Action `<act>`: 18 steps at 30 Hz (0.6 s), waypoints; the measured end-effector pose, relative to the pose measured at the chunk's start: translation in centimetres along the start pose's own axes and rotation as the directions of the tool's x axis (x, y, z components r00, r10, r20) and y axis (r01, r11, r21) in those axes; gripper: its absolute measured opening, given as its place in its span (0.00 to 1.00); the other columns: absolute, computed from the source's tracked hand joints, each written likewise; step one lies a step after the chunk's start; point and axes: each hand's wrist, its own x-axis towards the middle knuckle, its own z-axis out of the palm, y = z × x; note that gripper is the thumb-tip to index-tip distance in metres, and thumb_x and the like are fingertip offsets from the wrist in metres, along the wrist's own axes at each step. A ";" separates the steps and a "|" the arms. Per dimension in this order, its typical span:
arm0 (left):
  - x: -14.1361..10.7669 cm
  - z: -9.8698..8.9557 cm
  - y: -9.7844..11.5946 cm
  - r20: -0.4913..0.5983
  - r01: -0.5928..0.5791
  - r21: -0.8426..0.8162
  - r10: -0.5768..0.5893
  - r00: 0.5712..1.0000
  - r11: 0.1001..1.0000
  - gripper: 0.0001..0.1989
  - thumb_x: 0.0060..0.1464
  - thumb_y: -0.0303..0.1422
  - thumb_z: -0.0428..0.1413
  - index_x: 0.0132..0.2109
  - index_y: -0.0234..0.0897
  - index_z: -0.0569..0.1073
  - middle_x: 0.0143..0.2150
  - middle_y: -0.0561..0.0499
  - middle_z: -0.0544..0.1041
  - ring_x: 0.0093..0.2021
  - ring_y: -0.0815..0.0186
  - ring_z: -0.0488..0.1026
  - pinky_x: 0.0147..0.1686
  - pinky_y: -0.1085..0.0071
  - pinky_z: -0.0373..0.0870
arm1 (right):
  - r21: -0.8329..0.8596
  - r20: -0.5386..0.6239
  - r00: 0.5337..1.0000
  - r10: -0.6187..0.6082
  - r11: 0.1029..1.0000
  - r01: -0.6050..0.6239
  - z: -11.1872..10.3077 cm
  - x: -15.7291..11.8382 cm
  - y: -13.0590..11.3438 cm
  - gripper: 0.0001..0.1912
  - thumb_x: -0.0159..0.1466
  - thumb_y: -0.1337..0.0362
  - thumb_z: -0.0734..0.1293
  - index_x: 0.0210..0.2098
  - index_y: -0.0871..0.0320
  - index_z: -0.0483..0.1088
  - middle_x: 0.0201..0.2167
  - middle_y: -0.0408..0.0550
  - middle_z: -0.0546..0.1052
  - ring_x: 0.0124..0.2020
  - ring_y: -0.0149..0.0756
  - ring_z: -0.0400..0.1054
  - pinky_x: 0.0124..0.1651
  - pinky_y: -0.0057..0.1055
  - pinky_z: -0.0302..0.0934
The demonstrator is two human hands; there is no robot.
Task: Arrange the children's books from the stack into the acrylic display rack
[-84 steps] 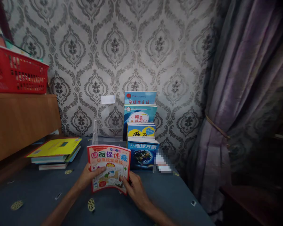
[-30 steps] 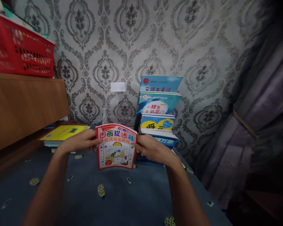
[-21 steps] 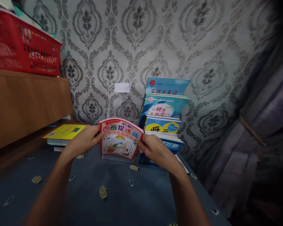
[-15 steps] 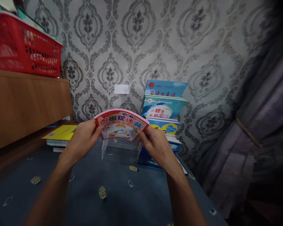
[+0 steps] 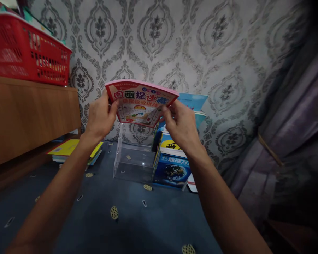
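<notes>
A pink-edged children's book (image 5: 139, 104) is held up by both hands, its cover facing me and tilted. My left hand (image 5: 100, 114) grips its left edge, thumb on the front. My right hand (image 5: 178, 121) pinches the right edge the same way. Beneath and behind the book stands a clear acrylic stepped rack (image 5: 117, 155). Its right side carries several books in tiers, among them a blue book with a globe (image 5: 172, 171) in front and a light blue book (image 5: 194, 101) at the back. My right hand and forearm hide part of those books.
On the left lies a stack of books with a yellow cover (image 5: 65, 147) on top. A red basket (image 5: 29, 49) sits on a wooden cabinet (image 5: 34, 116). Patterned wallpaper (image 5: 153, 56) is behind, and a tied curtain (image 5: 278, 141) hangs at the right. A dark patterned cloth (image 5: 95, 218) covers the surface.
Both hands have raised the book and moved it slightly right, toward the top of the rack. It looks less bowed now, and more of the rack and the globe book shows below.
</notes>
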 end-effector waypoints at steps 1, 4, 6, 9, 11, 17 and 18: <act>0.2 0.4 -0.2 -0.008 -0.007 -0.018 0.007 1.000 1.000 0.14 0.65 0.40 0.49 0.50 0.37 0.70 0.38 0.46 0.78 0.42 0.56 0.77 0.47 0.60 0.72 | 0.001 -0.008 1.000 0.000 1.000 0.000 0.3 0.3 0.3 0.19 0.73 0.51 0.55 0.53 0.52 0.69 0.37 0.51 0.78 0.39 0.46 0.73 0.40 0.39 0.66; 0.6 1.3 -0.7 -0.047 -0.036 -0.080 0.032 0.998 0.996 0.14 0.65 0.40 0.49 0.51 0.37 0.69 0.38 0.46 0.78 0.42 0.56 0.78 0.47 0.60 0.73 | 0.016 -0.023 1.000 0.016 1.000 -0.016 1.1 0.9 0.9 0.19 0.73 0.52 0.55 0.53 0.53 0.69 0.36 0.52 0.78 0.39 0.46 0.74 0.41 0.40 0.66; 0.8 1.8 -1.0 -0.069 -0.047 -0.112 0.039 0.997 0.993 0.14 0.65 0.40 0.49 0.52 0.38 0.69 0.39 0.47 0.79 0.43 0.57 0.78 0.48 0.60 0.73 | 0.024 -0.030 0.999 0.026 0.999 -0.025 1.5 1.1 1.1 0.19 0.73 0.53 0.54 0.54 0.54 0.69 0.36 0.52 0.78 0.40 0.47 0.74 0.41 0.40 0.66; 0.9 2.4 -1.4 -0.079 -0.034 -0.124 0.024 0.997 0.992 0.15 0.65 0.41 0.50 0.51 0.37 0.69 0.39 0.46 0.78 0.42 0.57 0.78 0.48 0.60 0.73 | 0.031 -0.038 0.999 0.037 0.999 -0.035 2.2 1.3 1.6 0.19 0.72 0.54 0.54 0.54 0.54 0.68 0.35 0.51 0.78 0.39 0.47 0.74 0.41 0.40 0.65; 1.0 2.7 -1.5 -0.086 -0.035 -0.138 0.023 0.996 0.990 0.15 0.65 0.42 0.50 0.51 0.37 0.70 0.40 0.45 0.79 0.40 0.57 0.78 0.47 0.59 0.74 | 0.032 -0.046 0.998 0.041 0.999 -0.040 2.5 1.3 1.9 0.19 0.72 0.54 0.54 0.54 0.54 0.68 0.35 0.51 0.78 0.39 0.47 0.74 0.41 0.40 0.65; 0.9 4.1 -2.0 -0.097 -0.079 -0.181 0.062 0.993 0.980 0.16 0.66 0.43 0.49 0.51 0.38 0.71 0.40 0.46 0.80 0.41 0.58 0.78 0.49 0.60 0.73 | 0.035 -0.063 0.997 0.053 0.998 -0.050 3.0 1.1 2.9 0.18 0.72 0.55 0.54 0.54 0.53 0.68 0.36 0.52 0.78 0.41 0.49 0.73 0.43 0.42 0.65; 0.8 4.3 -2.1 -0.094 -0.078 -0.183 0.062 0.994 0.980 0.15 0.66 0.43 0.49 0.51 0.38 0.71 0.39 0.46 0.80 0.41 0.58 0.78 0.49 0.60 0.73 | 0.037 -0.058 0.997 0.057 0.998 -0.054 3.0 1.0 3.0 0.19 0.72 0.54 0.54 0.54 0.53 0.67 0.37 0.52 0.78 0.42 0.49 0.73 0.43 0.43 0.65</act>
